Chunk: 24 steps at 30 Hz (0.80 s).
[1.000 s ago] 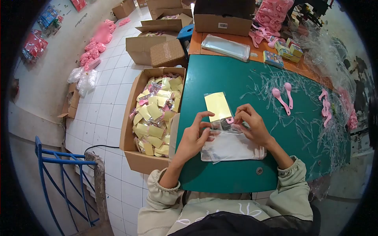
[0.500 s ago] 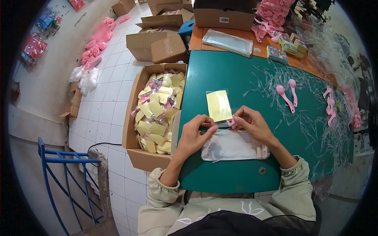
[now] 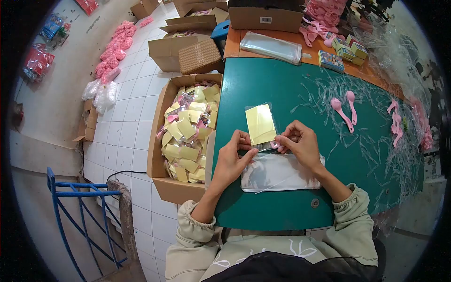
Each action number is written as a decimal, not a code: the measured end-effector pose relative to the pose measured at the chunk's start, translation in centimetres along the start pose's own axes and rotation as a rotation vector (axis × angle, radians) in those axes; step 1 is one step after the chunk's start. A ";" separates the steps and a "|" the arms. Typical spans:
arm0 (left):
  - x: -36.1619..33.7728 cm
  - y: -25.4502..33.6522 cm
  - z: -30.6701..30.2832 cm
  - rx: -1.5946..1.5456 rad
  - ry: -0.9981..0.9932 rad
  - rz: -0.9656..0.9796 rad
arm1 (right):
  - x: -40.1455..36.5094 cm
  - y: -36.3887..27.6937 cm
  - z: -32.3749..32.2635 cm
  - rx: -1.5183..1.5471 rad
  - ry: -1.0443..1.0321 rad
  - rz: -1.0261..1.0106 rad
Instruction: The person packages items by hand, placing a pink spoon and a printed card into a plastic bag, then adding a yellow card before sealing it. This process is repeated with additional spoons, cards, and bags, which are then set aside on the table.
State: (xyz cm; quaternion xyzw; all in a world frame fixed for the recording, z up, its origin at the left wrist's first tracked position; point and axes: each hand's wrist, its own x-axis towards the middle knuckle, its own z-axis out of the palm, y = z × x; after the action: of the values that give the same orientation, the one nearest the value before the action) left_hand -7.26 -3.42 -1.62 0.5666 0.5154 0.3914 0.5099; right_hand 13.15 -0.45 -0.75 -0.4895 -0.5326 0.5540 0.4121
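Observation:
A clear plastic packet [image 3: 260, 123] with a pale yellow card inside lies over the green table in front of me. Something pink, partly covered by fingers, shows at its lower end. My left hand [image 3: 231, 159] is closed at the packet's lower left corner, thumb and fingers pinched together. At the lower right corner my right hand [image 3: 300, 144] pinches the packet's edge. Just below both hands is a stack of clear plastic bags [image 3: 282, 177]. A thin clear strip lies across that stack.
Left of the table stands a cardboard box [image 3: 162, 185] full of yellow-card packets. Two pink spoons [image 3: 339, 113] lie on the green tabletop [image 3: 263, 211] to the right, among scattered clear plastic strips [image 3: 371, 141]. More clear bags [image 3: 270, 47] and small card boxes [image 3: 331, 61] are at the back.
Both hands have shifted slightly up toward the packet's lower end. My left fingers have come to its lower left corner, and less of the pink piece shows.

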 end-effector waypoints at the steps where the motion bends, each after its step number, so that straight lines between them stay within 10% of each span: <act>1: 0.0 0.0 0.0 0.003 -0.011 0.002 | 0.0 0.0 0.0 0.016 0.001 -0.005; 18: -0.6 0.4 -0.5 -0.097 -0.017 0.022 | 0.9 -2.2 -2.7 -0.358 -0.114 -0.052; 21: -1.7 2.1 -1.7 -0.170 0.033 0.022 | 2.1 -3.5 -8.7 -0.779 -0.046 -0.305; 24: -3.3 3.2 -4.4 -0.149 0.206 0.071 | 1.7 -4.4 -14.9 -1.248 0.191 -0.104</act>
State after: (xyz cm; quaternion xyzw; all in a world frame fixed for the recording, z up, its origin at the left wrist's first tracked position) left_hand -11.46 -5.68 2.51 0.5019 0.5143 0.5023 0.4809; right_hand 27.15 4.44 4.14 -0.6586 -0.7392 0.0723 0.1212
